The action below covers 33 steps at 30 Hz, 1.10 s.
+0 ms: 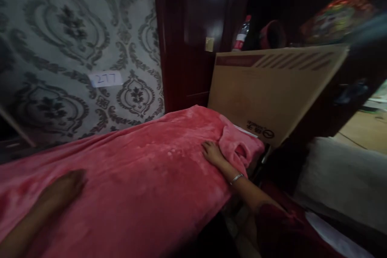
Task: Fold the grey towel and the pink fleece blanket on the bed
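Observation:
A pink plush blanket (145, 177) is spread over a long, low surface and bunches into folds at its right end. My right hand (212, 153) rests on it beside those folds, palm down with the fingers stretched out; a silver bracelet circles the wrist. At the left, my left hand (65, 187) is over or on the blanket, dark and blurred, so its fingers cannot be made out. Nothing shows in either hand.
Behind the blanket stand a patterned wall (72, 48) with a paper marked 277 (106, 78) and a dark red door (193, 40). A large cardboard sheet or box (266, 88) leans at the right. A bottle (242, 34) and a pale fluffy item (344, 181) are nearby.

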Motion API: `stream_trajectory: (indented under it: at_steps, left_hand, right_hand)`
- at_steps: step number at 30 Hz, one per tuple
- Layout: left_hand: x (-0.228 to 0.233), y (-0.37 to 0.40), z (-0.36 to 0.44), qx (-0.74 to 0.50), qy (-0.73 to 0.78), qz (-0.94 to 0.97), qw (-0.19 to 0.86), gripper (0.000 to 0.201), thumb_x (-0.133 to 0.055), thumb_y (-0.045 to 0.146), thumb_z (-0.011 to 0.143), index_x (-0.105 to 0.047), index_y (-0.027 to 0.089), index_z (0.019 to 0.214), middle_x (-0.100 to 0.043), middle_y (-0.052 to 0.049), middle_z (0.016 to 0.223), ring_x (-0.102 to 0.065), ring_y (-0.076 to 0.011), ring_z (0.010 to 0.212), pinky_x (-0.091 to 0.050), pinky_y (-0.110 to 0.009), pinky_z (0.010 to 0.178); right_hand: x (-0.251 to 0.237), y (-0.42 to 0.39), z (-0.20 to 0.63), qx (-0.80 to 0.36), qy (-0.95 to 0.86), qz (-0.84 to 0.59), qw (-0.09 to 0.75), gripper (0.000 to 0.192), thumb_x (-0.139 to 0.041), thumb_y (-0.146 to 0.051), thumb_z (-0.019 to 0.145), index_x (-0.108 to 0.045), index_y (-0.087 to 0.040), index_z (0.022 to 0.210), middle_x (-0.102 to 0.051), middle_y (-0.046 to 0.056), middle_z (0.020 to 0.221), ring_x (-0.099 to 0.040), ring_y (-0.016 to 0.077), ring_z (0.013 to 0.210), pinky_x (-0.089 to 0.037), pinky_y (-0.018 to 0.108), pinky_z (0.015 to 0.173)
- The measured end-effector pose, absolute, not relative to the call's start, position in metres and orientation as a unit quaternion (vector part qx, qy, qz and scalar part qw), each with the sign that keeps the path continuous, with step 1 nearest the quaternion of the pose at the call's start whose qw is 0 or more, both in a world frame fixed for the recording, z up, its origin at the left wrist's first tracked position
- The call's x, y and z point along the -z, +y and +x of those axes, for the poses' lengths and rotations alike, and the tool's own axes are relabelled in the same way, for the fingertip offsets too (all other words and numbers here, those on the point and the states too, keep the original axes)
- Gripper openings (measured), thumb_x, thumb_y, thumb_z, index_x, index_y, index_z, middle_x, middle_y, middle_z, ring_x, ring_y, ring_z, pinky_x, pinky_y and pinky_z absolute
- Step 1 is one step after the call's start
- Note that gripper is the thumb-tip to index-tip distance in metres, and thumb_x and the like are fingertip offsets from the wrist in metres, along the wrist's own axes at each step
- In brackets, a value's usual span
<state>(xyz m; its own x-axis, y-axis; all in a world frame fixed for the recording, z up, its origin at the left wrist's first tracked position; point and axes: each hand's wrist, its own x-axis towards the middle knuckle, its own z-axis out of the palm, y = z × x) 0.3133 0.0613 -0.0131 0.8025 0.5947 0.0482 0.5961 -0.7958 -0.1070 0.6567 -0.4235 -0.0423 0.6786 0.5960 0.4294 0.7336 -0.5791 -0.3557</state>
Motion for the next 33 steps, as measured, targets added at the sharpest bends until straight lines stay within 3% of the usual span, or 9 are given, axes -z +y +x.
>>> stream_trajectory:
  at_steps: [5, 8, 12, 15, 19, 22, 28, 30, 33]
  left_hand:
    - [0.005, -0.038, 0.404, 0.016, -0.209, -0.977, 0.045, 0.075, -0.024, 0.047, 0.087, -0.051, 0.009, 0.147, -0.045, -0.013, 0.157, -0.039, -0.0268, 0.147, -0.026, -0.038, 0.123]
    - [0.012, -0.095, 0.432, 0.01, -0.195, -0.98, 0.034, 0.073, -0.024, 0.045, 0.091, -0.042, 0.013, 0.154, -0.037, -0.013, 0.161, -0.034, -0.0312, 0.15, -0.031, -0.051, 0.119]
    - [0.026, -0.13, 0.435, 0.045, -0.232, -0.965, 0.116, 0.068, -0.023, 0.041, 0.094, -0.041, 0.016, 0.155, -0.034, -0.016, 0.162, -0.031, -0.0385, 0.15, -0.032, -0.061, 0.113]
    - [0.026, -0.132, 0.43, 0.036, -0.226, -0.963, 0.14, 0.065, -0.025, 0.04, 0.096, -0.041, 0.018, 0.155, -0.036, -0.015, 0.161, -0.034, -0.0365, 0.148, -0.033, -0.057, 0.113]
    - [0.02, -0.132, 0.427, 0.046, -0.209, -0.967, 0.139, 0.061, -0.027, 0.035, 0.097, -0.046, 0.015, 0.152, -0.039, -0.016, 0.16, -0.035, -0.0351, 0.148, -0.034, -0.052, 0.113]
    - [0.019, -0.134, 0.427, 0.067, -0.213, -0.966, 0.13, 0.06, -0.025, 0.034, 0.099, -0.048, 0.015, 0.151, -0.042, -0.015, 0.158, -0.037, -0.0342, 0.146, -0.034, -0.051, 0.112]
    - [0.026, -0.129, 0.427, 0.098, -0.199, -0.969, 0.104, 0.058, -0.031, 0.033, 0.097, -0.052, 0.014, 0.147, -0.047, -0.017, 0.154, -0.04, -0.035, 0.143, -0.036, -0.052, 0.111]
    - [0.028, -0.126, 0.427, 0.097, -0.202, -0.97, 0.099, 0.058, -0.031, 0.034, 0.097, -0.052, 0.014, 0.147, -0.046, -0.016, 0.155, -0.039, -0.0354, 0.144, -0.035, -0.053, 0.112]
    - [0.031, -0.122, 0.427, 0.108, -0.201, -0.969, 0.095, 0.057, -0.03, 0.034, 0.098, -0.053, 0.014, 0.147, -0.046, -0.017, 0.155, -0.038, -0.0354, 0.145, -0.036, -0.053, 0.112]
  right_hand:
    - [0.036, -0.502, 0.682, 0.154, -0.323, -0.889, 0.284, 0.035, -0.046, -0.009, 0.088, -0.069, -0.013, 0.114, -0.071, 0.012, 0.118, -0.064, 0.0216, 0.112, -0.047, 0.036, 0.106]
    - [0.027, -0.533, 0.681, 0.205, -0.29, -0.88, 0.316, 0.041, -0.041, -0.013, 0.091, -0.064, -0.015, 0.124, -0.067, 0.013, 0.127, -0.06, 0.023, 0.12, -0.045, 0.039, 0.108]
    - [0.03, -0.567, 0.675, 0.313, -0.102, -0.878, 0.349, 0.051, -0.047, -0.022, 0.09, -0.051, -0.008, 0.139, -0.051, 0.024, 0.142, -0.048, 0.0349, 0.131, -0.038, 0.051, 0.112]
    - [0.049, -0.581, 0.671, 0.263, -0.009, -0.899, 0.351, 0.061, -0.052, -0.029, 0.09, -0.044, -0.007, 0.146, -0.045, 0.029, 0.146, -0.051, 0.0393, 0.129, -0.041, 0.053, 0.106]
    - [0.071, -0.592, 0.67, 0.129, 0.071, -0.893, 0.425, 0.065, -0.05, -0.041, 0.092, -0.042, -0.011, 0.149, -0.063, 0.023, 0.126, -0.066, 0.0342, 0.108, -0.05, 0.049, 0.095]
    - [0.067, -0.598, 0.674, 0.118, 0.096, -0.868, 0.473, 0.06, -0.044, -0.042, 0.092, -0.049, -0.013, 0.145, -0.068, 0.017, 0.121, -0.068, 0.0291, 0.104, -0.053, 0.042, 0.092]
    - [0.016, -0.574, 0.677, 0.241, 0.024, -0.846, 0.474, 0.06, -0.04, -0.018, 0.082, -0.057, -0.011, 0.139, -0.062, 0.015, 0.135, -0.056, 0.0262, 0.126, -0.044, 0.041, 0.108]
    - [0.001, -0.546, 0.66, 0.281, -0.133, -0.842, 0.441, 0.058, -0.039, -0.012, 0.081, -0.063, -0.012, 0.134, -0.063, 0.015, 0.133, -0.054, 0.0281, 0.128, -0.039, 0.047, 0.112]
    - [-0.002, -0.498, 0.616, 0.236, -0.425, -0.796, 0.36, 0.052, -0.044, -0.011, 0.082, -0.071, -0.02, 0.125, -0.072, 0.011, 0.115, -0.063, 0.0283, 0.111, -0.048, 0.046, 0.102]
